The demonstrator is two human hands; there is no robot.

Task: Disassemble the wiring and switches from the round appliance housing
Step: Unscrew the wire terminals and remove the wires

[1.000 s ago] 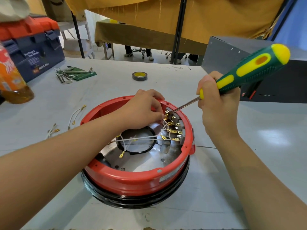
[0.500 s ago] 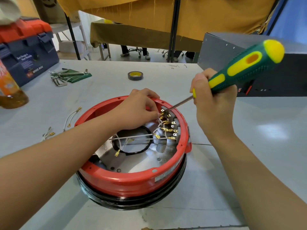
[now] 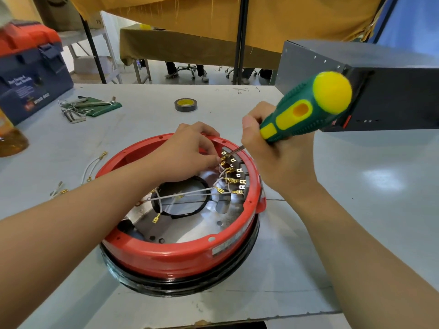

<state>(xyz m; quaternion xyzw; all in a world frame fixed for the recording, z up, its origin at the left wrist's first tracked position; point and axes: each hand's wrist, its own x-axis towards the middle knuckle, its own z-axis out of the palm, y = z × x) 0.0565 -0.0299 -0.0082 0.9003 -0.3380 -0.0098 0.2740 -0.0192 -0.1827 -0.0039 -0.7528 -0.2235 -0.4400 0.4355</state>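
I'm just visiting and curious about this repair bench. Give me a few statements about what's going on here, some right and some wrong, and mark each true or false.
1. The right hand grips a green and yellow screwdriver. True.
2. The screwdriver's tip points at the brass terminals inside the red housing. True.
3. The left hand lies flat on the table, away from the housing. False: it reaches into the housing and pinches at a terminal beside the screwdriver's tip.
4. The roll of tape sits inside the housing. False: it lies on the table beyond it.
5. Some loose white wires lie on the table to the left of the housing. True.
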